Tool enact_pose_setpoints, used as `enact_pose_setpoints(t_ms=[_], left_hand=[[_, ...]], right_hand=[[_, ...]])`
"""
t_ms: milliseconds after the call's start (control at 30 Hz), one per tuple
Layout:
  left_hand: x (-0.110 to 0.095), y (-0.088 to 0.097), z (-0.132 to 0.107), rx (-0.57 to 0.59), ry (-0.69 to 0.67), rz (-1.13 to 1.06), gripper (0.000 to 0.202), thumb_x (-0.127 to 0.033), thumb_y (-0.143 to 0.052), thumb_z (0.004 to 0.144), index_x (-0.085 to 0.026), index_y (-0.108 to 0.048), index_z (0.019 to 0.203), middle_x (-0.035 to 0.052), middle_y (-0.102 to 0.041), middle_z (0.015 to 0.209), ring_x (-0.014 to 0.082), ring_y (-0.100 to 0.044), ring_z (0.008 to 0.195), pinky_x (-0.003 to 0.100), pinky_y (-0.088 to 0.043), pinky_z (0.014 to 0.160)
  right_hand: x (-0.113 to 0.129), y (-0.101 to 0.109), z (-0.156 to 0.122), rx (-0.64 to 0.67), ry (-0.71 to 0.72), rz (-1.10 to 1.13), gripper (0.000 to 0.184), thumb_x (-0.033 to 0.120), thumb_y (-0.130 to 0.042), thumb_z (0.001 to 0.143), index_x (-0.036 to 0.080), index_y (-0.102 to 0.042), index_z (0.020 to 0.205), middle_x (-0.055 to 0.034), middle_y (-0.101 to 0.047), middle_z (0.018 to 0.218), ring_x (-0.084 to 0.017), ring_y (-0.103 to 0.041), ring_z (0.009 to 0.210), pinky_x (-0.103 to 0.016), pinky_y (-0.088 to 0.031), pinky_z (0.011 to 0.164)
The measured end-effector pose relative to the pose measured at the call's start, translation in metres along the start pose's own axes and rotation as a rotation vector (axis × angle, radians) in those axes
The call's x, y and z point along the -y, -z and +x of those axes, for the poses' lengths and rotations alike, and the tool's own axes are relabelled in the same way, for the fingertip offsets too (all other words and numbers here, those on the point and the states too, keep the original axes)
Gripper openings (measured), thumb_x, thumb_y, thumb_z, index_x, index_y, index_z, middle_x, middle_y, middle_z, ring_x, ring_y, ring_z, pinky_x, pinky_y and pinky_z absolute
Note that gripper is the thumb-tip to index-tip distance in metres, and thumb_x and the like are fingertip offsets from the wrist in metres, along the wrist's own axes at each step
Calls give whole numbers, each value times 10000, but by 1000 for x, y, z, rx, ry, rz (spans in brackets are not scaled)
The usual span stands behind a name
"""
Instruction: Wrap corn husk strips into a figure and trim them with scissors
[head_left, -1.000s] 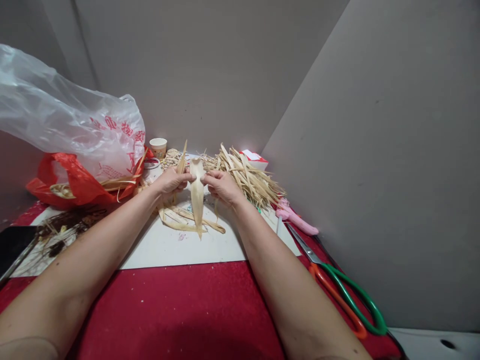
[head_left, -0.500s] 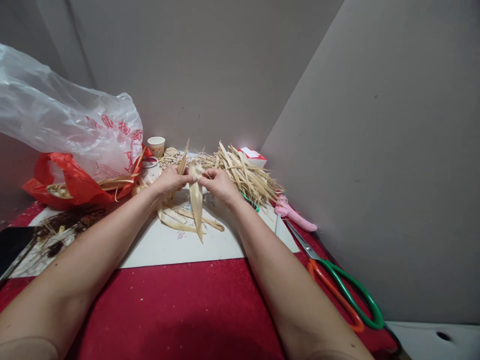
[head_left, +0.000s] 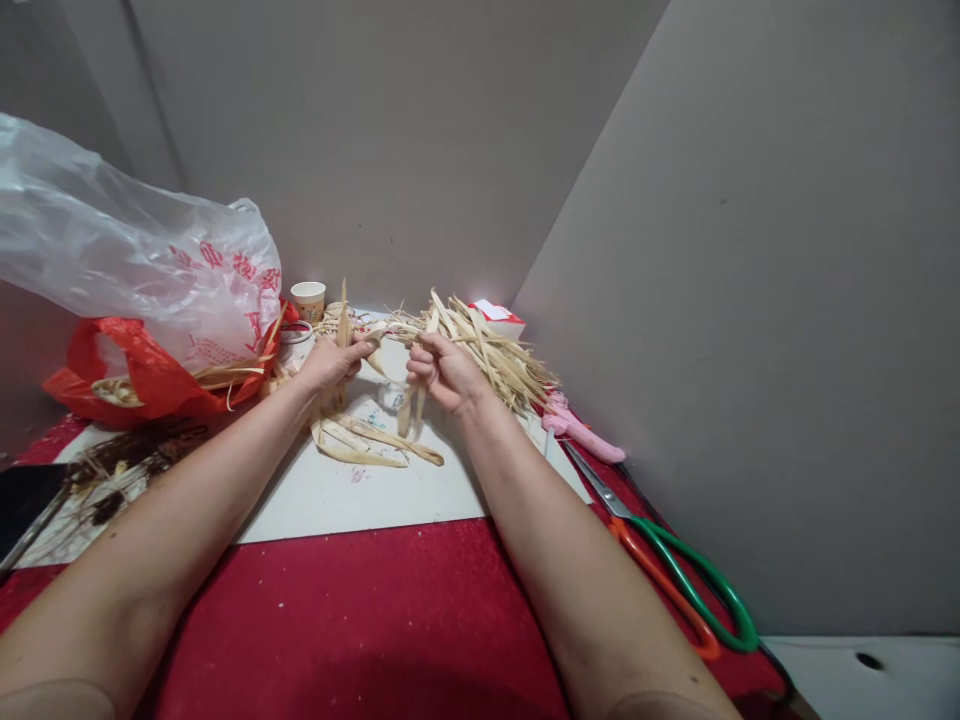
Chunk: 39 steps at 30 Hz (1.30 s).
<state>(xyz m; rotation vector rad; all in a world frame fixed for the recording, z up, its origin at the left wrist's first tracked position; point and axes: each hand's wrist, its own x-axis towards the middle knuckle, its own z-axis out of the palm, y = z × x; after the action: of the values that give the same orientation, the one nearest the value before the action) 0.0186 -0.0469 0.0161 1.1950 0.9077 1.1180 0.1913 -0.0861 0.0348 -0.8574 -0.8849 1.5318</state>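
Observation:
My left hand (head_left: 339, 360) is closed, pinching a pale dried husk (head_left: 376, 362) between thumb and fingers. A pointed husk piece sticks up behind that hand. My right hand (head_left: 448, 372) is closed on a narrow strip of dried husk (head_left: 420, 408), which hangs below its fingers. The hands are apart over a white board (head_left: 322, 505); whether the two pieces still join between them I cannot tell. Loose husk strips (head_left: 375, 450) lie on the board beneath. Right of my right hand is a heap of dried husk strips (head_left: 499, 355).
Large scissors (head_left: 660, 545) with green and orange handles and a pink-handled tool (head_left: 585, 435) lie at right. A paper cup (head_left: 308, 299) stands behind. A red plastic bag (head_left: 127, 370), a clear bag (head_left: 135, 240) and dark fibres (head_left: 120, 470) are at left. Grey panels enclose the red-covered table (head_left: 360, 610).
My hands have moved apart, the right one turning to show its curled fingers. The broad husk that hung between them now appears as narrower pieces, one at each hand.

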Motion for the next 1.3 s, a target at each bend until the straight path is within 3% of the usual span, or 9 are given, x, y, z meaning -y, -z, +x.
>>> enact_pose_setpoints(t_ms=[100, 167, 233, 367, 500, 667, 767, 933, 1300], left_hand=[[2, 9, 5, -177, -30, -60, 330, -226, -761, 636, -181, -436, 675, -115, -348, 439, 12, -259, 348, 170, -147, 375], [2, 17, 9, -283, -31, -112, 341, -221, -755, 642, -181, -417, 669, -112, -359, 445, 8, -257, 352, 164, -145, 376], [1, 21, 10, -302, -19, -155, 359, -227, -765, 635, -180, -411, 670, -112, -361, 452, 6, -262, 355, 158, -141, 377], [-2, 15, 7, -119, 9, -162, 432, -267, -816, 582, -186, -401, 667, -124, -327, 453, 6, -254, 356, 154, -121, 376], [-4, 2, -1, 10, 20, -72, 465, -317, -850, 539, -186, -423, 670, -126, -324, 441, 10, -250, 355, 161, -135, 370], [-4, -2, -5, 87, -2, -12, 502, -378, -869, 509, -184, -434, 665, -124, -328, 431, 11, -251, 358, 166, -153, 373], [-5, -2, -5, 117, 22, -9, 499, -368, -883, 488, -176, -464, 678, -117, -345, 437, 12, -264, 361, 169, -151, 377], [-6, 0, -5, 156, 53, 14, 431, -323, -878, 495, -150, -528, 678, -99, -368, 428, 14, -276, 362, 177, -145, 385], [-3, 2, -3, 143, -25, 144, 262, -252, -787, 578, -144, -563, 663, -76, -405, 433, 31, -302, 378, 193, -175, 401]], right_hand=[[21, 10, -6, 13, 91, -23, 441, 318, -672, 769, 224, -265, 631, 111, -240, 486, -35, -189, 375, -156, -208, 339], [38, 21, -11, -76, 266, 3, 424, 303, -706, 736, 224, -300, 644, 118, -203, 480, -39, -172, 373, -156, -170, 326], [50, 29, -14, -176, 397, 25, 333, 275, -718, 708, 229, -388, 695, 129, -174, 467, -42, -165, 363, -155, -168, 324], [41, 25, -13, -270, 351, -103, 233, 266, -707, 664, 217, -530, 807, 132, -251, 452, -36, -191, 359, -162, -145, 331], [3, 0, -4, -178, 202, -460, 241, 325, -721, 618, 161, -599, 747, 68, -478, 548, -32, -288, 406, -193, -180, 375], [-24, -15, 1, -100, 255, -617, 268, 354, -695, 594, 167, -508, 552, 72, -411, 503, -56, -324, 490, -216, -249, 479], [-25, -14, 0, -127, 267, -619, 306, 374, -673, 602, 180, -456, 508, 79, -358, 473, -56, -292, 483, -220, -230, 482], [-20, -13, -1, -139, 238, -635, 265, 360, -649, 616, 180, -487, 508, 76, -351, 448, -57, -278, 460, -217, -206, 458], [-20, -12, 0, -128, 309, -723, 258, 295, -608, 622, 196, -407, 496, 75, -331, 485, -63, -273, 487, -224, -214, 481]])
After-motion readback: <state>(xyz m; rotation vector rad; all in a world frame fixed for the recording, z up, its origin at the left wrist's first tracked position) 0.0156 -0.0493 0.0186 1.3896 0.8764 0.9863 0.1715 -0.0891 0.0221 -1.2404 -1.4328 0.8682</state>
